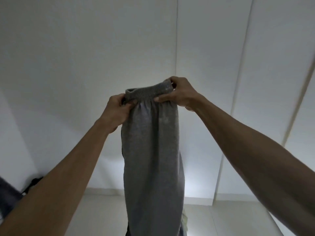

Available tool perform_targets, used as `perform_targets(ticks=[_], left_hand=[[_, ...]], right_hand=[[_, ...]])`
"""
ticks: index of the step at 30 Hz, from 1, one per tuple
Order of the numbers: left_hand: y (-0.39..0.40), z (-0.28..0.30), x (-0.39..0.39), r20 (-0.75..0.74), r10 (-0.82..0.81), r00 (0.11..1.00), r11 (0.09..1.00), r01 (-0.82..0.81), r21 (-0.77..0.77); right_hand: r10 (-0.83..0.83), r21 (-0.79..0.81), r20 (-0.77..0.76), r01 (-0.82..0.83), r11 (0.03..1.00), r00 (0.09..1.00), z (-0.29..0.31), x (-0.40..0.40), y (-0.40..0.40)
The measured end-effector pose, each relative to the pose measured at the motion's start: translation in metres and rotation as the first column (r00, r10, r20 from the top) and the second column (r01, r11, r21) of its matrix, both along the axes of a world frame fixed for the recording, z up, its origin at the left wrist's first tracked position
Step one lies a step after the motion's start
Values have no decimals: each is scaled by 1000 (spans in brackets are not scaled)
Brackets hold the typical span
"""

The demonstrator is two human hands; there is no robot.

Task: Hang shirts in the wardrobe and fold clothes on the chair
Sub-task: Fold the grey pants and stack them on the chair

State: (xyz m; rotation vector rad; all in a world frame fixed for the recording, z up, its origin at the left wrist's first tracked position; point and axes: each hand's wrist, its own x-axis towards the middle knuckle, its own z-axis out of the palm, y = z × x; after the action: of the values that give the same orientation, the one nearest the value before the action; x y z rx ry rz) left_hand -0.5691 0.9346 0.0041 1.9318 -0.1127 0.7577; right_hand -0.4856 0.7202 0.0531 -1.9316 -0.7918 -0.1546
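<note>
A pair of grey sweatpants (151,150) hangs straight down in front of me, held up by its elastic waistband. My left hand (117,111) pinches the left end of the waistband, thumb on the front. At the right end my right hand (179,93) grips the band, fingers curled over its top edge. Both arms are stretched forward. The lower part of the pants runs out of the frame at the bottom.
White wardrobe doors (255,65) with vertical seams fill the wall ahead and to the right. A pale tiled floor (221,215) lies below. Something dark (10,193) with black straps sits at the lower left edge. A bit of pale fabric (185,220) shows behind the pants.
</note>
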Motion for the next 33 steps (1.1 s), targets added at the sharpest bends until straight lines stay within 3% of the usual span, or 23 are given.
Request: perform_targets(ticks=[3,6,8,12,15,18,21,25,28,33], left_hand=[[7,3,-6,43,-82,996,992,86,-94],[21,-12,-12,-25,-90,996,996,90,-14],[30,-29,-11,-93,-66,993,998,67,0],[29,-44,-15,-87,-76,993,980,58,-190],[24,-47,-27,-100,-73,992,965,45,-257],[29,-54,-55,-74,-169,983,946,140,-294],[23,-82,-87,-254,-178,951,977,140,-160],[-2,-110,-117,-247,-92,965,939,1,-345],[-25,-108,-139,-240,-55,969,923,-43,-382],[-62,-135,-181,-297,17,955,886,-153,-438]], right_hand=[[31,-66,-117,-39,997,993,-14,-4,2],[-19,105,-137,34,994,990,-25,-10,8],[-62,124,-167,84,989,984,-32,-14,9],[-21,144,-308,68,987,951,-56,-35,5],[-67,26,-391,83,996,918,-73,-50,-1],[-54,194,-399,142,971,915,-76,-65,-7],[-37,286,-395,161,944,918,-77,-86,-16],[-55,99,-457,113,989,888,-92,-114,-39],[-48,124,-473,120,985,880,-98,-130,-69],[-74,-61,-514,49,997,855,-144,-165,-107]])
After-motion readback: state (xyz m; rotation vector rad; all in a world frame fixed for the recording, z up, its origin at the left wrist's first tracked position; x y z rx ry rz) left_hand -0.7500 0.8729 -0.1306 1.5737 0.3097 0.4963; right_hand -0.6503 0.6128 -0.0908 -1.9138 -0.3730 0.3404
